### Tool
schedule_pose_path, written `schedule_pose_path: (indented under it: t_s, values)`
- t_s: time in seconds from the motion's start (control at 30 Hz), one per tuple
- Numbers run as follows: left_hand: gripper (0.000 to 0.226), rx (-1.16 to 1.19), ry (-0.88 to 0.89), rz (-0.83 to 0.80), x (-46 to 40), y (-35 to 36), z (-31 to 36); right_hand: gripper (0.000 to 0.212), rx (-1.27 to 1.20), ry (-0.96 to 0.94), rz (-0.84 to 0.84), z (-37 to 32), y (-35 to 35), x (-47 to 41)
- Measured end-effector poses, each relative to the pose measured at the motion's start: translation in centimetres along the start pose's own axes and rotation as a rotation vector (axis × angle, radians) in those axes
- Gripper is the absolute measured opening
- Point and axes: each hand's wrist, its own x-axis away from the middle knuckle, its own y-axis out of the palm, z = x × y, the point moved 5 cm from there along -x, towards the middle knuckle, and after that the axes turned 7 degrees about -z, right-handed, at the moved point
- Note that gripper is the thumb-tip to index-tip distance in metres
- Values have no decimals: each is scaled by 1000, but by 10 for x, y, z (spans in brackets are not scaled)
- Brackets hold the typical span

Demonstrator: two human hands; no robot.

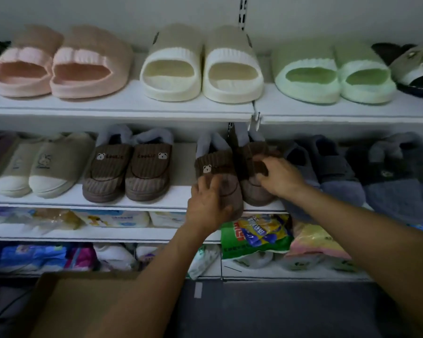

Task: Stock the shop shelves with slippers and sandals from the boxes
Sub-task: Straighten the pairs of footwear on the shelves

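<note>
Shelf [142, 200] | L hand [206, 203] fingers spread on brown slipper [226, 191] | R hand [282, 178] pinches cuff

Both bare forearms reach forward and up. The left hand [206, 198] lies palm-down with fingers spread; the right hand [280, 176] has its fingers curled in a grip.
</note>
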Motion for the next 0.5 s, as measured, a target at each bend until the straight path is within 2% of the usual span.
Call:
schedule_pose_path:
  t_s: [0.13,0.23,0.3,0.4,0.5]
  values:
    - [104,-43,-109,5,-9,36,0,65,14,-102,26,0,-2,-41]
    - [110,-101,-126,58,-17,44,-1,80,91,-70,-107,5,7,-68]
    - [109,-116,-105,79,-22,43,-4,78,122,-98,-179,10,14,-80]
    - [107,-120,-91,76,-35,35,-17,68,83,-128,-163,11,14,-88]
    - [109,-102,-70,79,-44,28,-26,55,-72,-122,-153,7,11,-93]
